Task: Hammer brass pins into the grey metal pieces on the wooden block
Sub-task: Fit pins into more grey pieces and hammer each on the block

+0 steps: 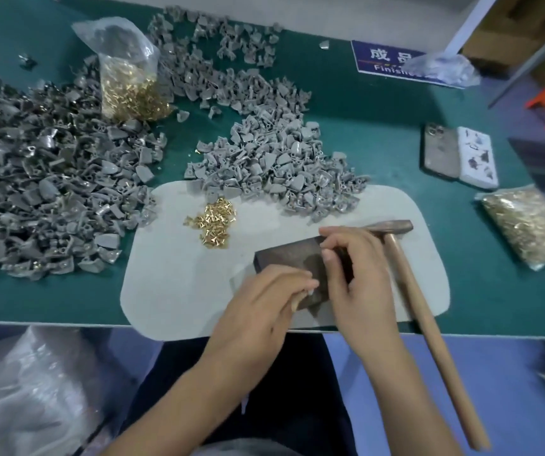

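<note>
Both your hands are over the wooden block (297, 258) on the white mat (172, 284) at the desk's (379, 133) near edge. Left hand (258, 311) fingers curled, pinching something small at the block, too blurred to identify. Right hand (356, 278) fingertips pinch at the block top. Hammer (429, 307) lies beside the block, ungripped. Loose brass pins (213, 222) on the mat; grey metal pieces (274, 159) heaped behind.

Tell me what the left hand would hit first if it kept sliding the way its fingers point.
The left hand points right across the wooden block, so it would likely meet the right hand first; depth is unclear.
</note>
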A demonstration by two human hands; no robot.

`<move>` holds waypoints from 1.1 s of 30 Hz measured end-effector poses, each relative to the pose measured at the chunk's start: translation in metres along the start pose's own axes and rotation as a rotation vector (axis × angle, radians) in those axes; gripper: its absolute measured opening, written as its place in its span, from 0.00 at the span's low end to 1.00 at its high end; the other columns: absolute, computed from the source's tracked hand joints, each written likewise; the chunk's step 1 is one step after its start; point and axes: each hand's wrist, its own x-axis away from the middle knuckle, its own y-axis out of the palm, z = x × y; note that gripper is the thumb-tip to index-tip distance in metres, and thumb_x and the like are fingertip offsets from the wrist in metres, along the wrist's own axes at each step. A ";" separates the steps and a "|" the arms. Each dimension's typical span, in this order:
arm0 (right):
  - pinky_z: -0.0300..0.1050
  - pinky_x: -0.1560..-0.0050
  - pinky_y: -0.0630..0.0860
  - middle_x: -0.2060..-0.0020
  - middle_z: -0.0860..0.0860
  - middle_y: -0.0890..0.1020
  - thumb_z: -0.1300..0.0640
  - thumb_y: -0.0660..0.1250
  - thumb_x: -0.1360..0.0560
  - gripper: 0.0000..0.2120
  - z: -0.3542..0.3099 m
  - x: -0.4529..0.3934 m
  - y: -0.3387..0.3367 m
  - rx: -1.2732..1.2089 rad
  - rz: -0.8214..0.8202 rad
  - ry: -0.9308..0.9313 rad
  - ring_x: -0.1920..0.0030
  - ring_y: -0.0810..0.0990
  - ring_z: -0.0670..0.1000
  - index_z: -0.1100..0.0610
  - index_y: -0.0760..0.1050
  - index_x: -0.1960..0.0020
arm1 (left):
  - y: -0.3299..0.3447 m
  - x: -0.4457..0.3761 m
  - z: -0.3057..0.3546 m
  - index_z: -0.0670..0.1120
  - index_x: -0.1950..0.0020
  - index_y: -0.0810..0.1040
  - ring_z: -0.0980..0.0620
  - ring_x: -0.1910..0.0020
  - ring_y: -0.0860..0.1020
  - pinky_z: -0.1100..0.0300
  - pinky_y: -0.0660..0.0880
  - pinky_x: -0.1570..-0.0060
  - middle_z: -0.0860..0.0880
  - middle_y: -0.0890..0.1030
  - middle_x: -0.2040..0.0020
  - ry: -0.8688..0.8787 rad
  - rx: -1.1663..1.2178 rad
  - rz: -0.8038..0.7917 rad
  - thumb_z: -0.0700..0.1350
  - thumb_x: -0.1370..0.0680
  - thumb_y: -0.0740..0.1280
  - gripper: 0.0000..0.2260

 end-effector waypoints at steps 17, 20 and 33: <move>0.34 0.50 0.75 0.55 0.45 0.86 0.59 0.71 0.21 0.07 -0.028 -0.019 0.001 -0.322 0.124 0.185 0.51 0.84 0.48 0.46 0.81 0.49 | -0.031 -0.052 -0.018 0.56 0.49 0.85 0.58 0.47 0.77 0.52 0.74 0.45 0.61 0.82 0.53 -0.198 -0.130 0.036 0.50 0.24 0.74 0.05; 0.38 0.45 0.73 0.54 0.42 0.84 0.60 0.73 0.24 0.06 -0.026 -0.023 0.003 -0.146 -0.018 0.093 0.49 0.80 0.46 0.49 0.84 0.51 | -0.032 -0.055 -0.017 0.57 0.50 0.85 0.55 0.46 0.73 0.49 0.72 0.44 0.61 0.80 0.53 -0.180 -0.288 0.009 0.52 0.25 0.75 0.05; 0.53 0.48 0.72 0.60 0.50 0.80 0.58 0.71 0.24 0.05 -0.053 -0.044 -0.011 0.442 -0.321 -0.058 0.52 0.77 0.58 0.52 0.86 0.55 | -0.041 -0.062 -0.012 0.59 0.53 0.85 0.52 0.53 0.74 0.57 0.69 0.58 0.59 0.80 0.59 -0.129 -0.477 -0.044 0.52 0.27 0.76 0.05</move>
